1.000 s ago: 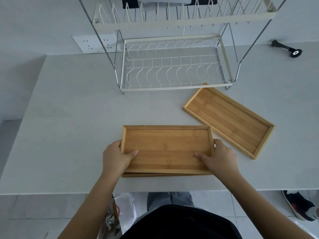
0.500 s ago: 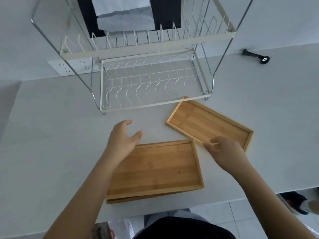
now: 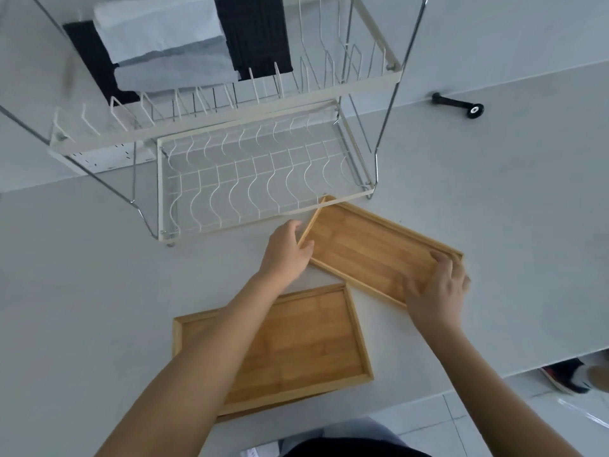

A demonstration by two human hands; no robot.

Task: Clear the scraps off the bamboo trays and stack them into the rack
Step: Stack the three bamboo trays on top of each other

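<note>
Fingers (image 3: 304, 250) of the left hand (image 3: 286, 255) curl round the far tray (image 3: 369, 249) at its left end, right hand (image 3: 436, 291) clamped on its right end, mid-frame on the desk (image 3: 99, 291) just below the rack (image 3: 250, 179). Stacked trays (image 3: 296, 344) sit lower centre.

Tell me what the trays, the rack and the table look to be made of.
Trays: bamboo, by the task; tan, matte, with strip-like grain lines and raised rims.
Rack: thin bent wire, apparently metal; shelves look coated cream-white, the outer legs bare and shiny like chrome or steel.
Table: smooth, pale grey, faintly speckled; laminate or stone-like, cannot tell which.
</note>
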